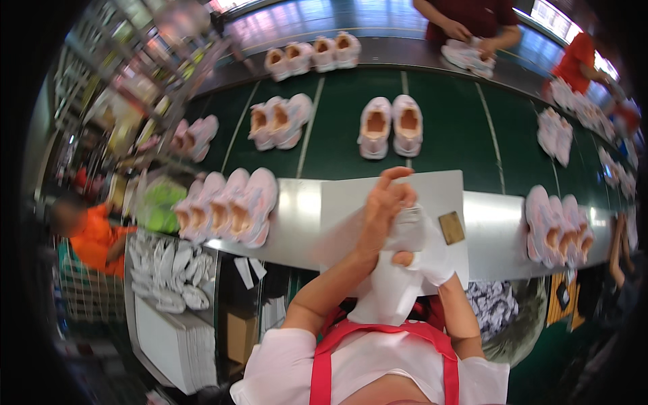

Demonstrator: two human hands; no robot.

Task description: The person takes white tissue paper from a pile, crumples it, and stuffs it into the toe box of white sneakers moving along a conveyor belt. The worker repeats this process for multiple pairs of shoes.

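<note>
A crumpled piece of thin white paper (388, 293) is in front of my chest, above the near edge of the work table. My right hand (403, 259) is closed on it; the thumb shows and most of the other fingers are hidden by white material. Against the upper end of the paper is my left hand (383, 209), with its fingers bent and apart. Beneath both hands lies a pale grey board (439, 185) with a small brownish rectangular piece (451, 228) on its right part. A pale, blurred sheet shows left of my left hand.
Pale pink sneakers (236, 209) stand on the metal ledge at left, others (557, 226) at right. A pair (391, 127) sits on the green conveyor (452, 115) ahead. White shoe-shaped pieces (169, 270) fill a bin at lower left. Across the belt, a person (472, 27) handles shoes.
</note>
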